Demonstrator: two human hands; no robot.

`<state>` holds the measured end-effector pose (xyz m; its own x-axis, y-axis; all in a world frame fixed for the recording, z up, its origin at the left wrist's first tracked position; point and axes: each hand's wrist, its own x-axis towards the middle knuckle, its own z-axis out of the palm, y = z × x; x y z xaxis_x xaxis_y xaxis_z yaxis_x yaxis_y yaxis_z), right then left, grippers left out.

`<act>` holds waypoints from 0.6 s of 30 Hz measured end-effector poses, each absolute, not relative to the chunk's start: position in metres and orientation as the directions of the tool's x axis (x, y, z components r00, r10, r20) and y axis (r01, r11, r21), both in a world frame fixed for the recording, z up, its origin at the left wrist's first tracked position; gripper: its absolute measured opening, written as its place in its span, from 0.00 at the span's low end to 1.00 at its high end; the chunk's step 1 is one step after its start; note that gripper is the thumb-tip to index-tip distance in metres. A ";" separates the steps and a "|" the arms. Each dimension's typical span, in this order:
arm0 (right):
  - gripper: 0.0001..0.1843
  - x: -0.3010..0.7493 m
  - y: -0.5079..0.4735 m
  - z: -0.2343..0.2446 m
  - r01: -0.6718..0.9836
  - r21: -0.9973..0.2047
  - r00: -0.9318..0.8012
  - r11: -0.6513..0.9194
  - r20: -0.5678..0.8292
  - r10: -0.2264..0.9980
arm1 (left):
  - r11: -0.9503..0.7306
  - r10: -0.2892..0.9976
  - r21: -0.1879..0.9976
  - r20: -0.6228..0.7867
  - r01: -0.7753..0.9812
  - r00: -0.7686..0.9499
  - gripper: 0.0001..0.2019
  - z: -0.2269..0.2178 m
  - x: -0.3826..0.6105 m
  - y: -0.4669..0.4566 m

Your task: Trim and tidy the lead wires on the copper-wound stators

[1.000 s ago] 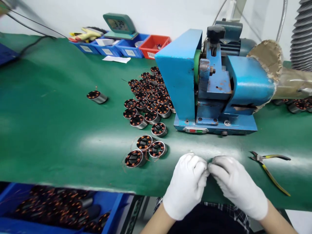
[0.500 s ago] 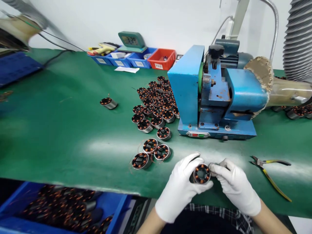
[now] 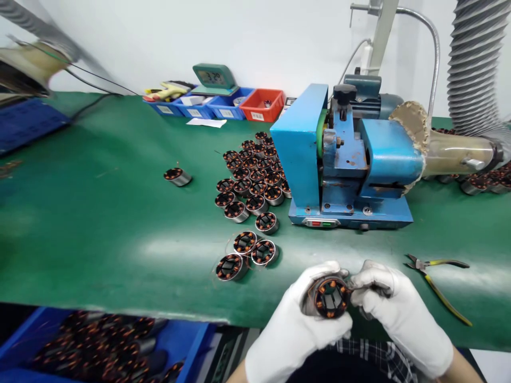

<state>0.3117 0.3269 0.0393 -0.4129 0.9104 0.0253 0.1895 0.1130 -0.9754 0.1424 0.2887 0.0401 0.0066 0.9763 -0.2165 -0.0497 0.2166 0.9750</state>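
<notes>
My left hand (image 3: pixel 305 319), in a white glove, wraps round a motor stator (image 3: pixel 331 299), a steel ring with copper windings and a black inner frame. The stator's open end faces up toward me. At its right rim my right hand (image 3: pixel 393 306), also gloved, has thumb and fingers pinched together on what looks like a thin wire (image 3: pixel 353 289) from the stator; the fingertips hide most of it. Diagonal cutters (image 3: pixel 421 265) with yellow-black handles lie on the green table (image 3: pixel 131 250), right of my right hand.
Left of the blue grinding machine (image 3: pixel 301 154) stand many stators (image 3: pixel 257 187), several with loose wires nearer me. One lone stator (image 3: pixel 178 176) sits farther left. A blue crate (image 3: pixel 199 340) of stators is below the table edge. Small bins (image 3: pixel 261 105) and a clock (image 3: pixel 213 76) line the wall.
The stator in my left hand has come slightly lower and closer, and is turned. My right hand stays pinched at its rim. The whole view has shifted slightly.
</notes>
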 end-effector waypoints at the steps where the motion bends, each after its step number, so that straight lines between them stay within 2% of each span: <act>1: 0.07 0.310 0.326 0.040 0.198 -0.977 -0.396 0.081 -0.004 0.918 | 0.123 0.992 0.992 -0.124 -0.024 -0.007 0.22 0.040 0.141 0.287; 4: 0.06 0.306 0.325 0.045 0.189 -0.981 -0.387 -0.053 -0.124 0.914 | -0.220 0.975 0.966 0.223 0.136 -0.010 0.09 0.044 0.135 0.281; 5: 0.06 0.305 0.326 0.048 0.172 -0.980 -0.396 -0.103 -0.165 0.903 | -0.315 0.947 0.925 0.321 0.211 0.007 0.09 0.045 0.133 0.280; 7: 0.06 0.304 0.327 0.052 0.141 -0.969 -0.414 -0.204 -0.245 0.877 | -0.428 0.896 0.821 0.439 0.378 0.062 0.19 0.048 0.129 0.277; 9: 0.07 0.303 0.327 0.054 0.138 -0.956 -0.427 -0.257 -0.292 0.856 | -0.454 0.886 0.749 0.437 0.483 0.156 0.30 0.051 0.125 0.278; 10: 0.08 0.303 0.326 0.054 0.155 -0.958 -0.425 -0.242 -0.286 0.859 | -0.447 0.893 0.746 0.401 0.493 0.202 0.30 0.053 0.124 0.280; 12: 0.07 0.304 0.323 0.053 0.225 -0.968 -0.388 -0.108 -0.191 0.902 | -0.388 0.917 0.807 0.292 0.445 0.270 0.26 0.058 0.124 0.283; 15: 0.09 0.306 0.319 0.051 0.338 -0.925 -0.311 0.173 0.063 0.948 | -0.293 0.938 0.888 0.195 0.353 0.286 0.18 0.065 0.126 0.285; 16: 0.10 0.307 0.318 0.052 0.350 -0.909 -0.304 0.226 0.118 0.945 | -0.282 0.944 0.893 0.193 0.352 0.267 0.16 0.066 0.127 0.285; 18: 0.10 0.308 0.318 0.054 0.331 -0.916 -0.319 0.226 0.117 0.940 | -0.301 0.951 0.858 0.241 0.416 0.192 0.19 0.065 0.129 0.283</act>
